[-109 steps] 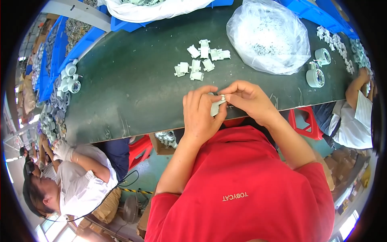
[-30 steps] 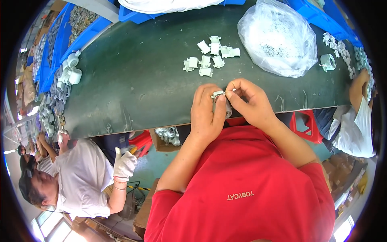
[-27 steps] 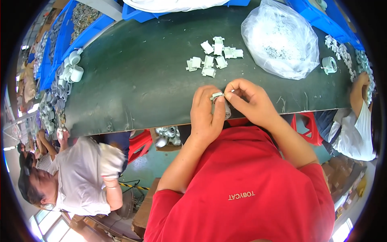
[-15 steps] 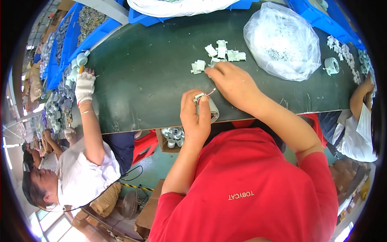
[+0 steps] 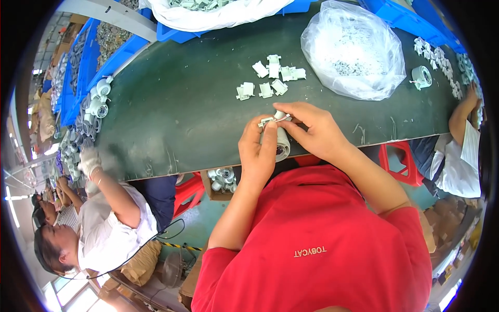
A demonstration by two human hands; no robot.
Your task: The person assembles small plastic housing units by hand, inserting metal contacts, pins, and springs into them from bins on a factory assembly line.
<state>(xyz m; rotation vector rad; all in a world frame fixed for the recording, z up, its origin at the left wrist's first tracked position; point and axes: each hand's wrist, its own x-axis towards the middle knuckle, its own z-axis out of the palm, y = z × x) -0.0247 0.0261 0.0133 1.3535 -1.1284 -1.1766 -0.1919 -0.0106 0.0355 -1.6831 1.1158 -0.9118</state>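
Note:
My left hand (image 5: 256, 151) is closed around a whitish cylindrical plastic housing (image 5: 283, 144) near the table's front edge, its thumb pressing at the top end. A thin reddish wire lies at that end. My right hand (image 5: 318, 132) has come up against the same end, its thumb and forefinger pinching a small pale plastic piece (image 5: 280, 114) beside the wire. Its exact fit against the housing is partly hidden by my fingers. Just beyond my hands, several loose pale plastic pieces (image 5: 265, 90) of similar look lie on the dark green table (image 5: 187, 104).
A clear plastic bag of small parts (image 5: 353, 52) stands at the far right, beside a round white housing (image 5: 421, 77). Blue bins (image 5: 410, 21) line the far edge. A gloved co-worker's hand (image 5: 90, 161) is at the left, near piled round parts (image 5: 97, 108).
My right hand has drawn back from the loose pieces to the housing, bringing a small pale piece. The co-worker's gloved hand has moved away from the table's left end, toward the near side.

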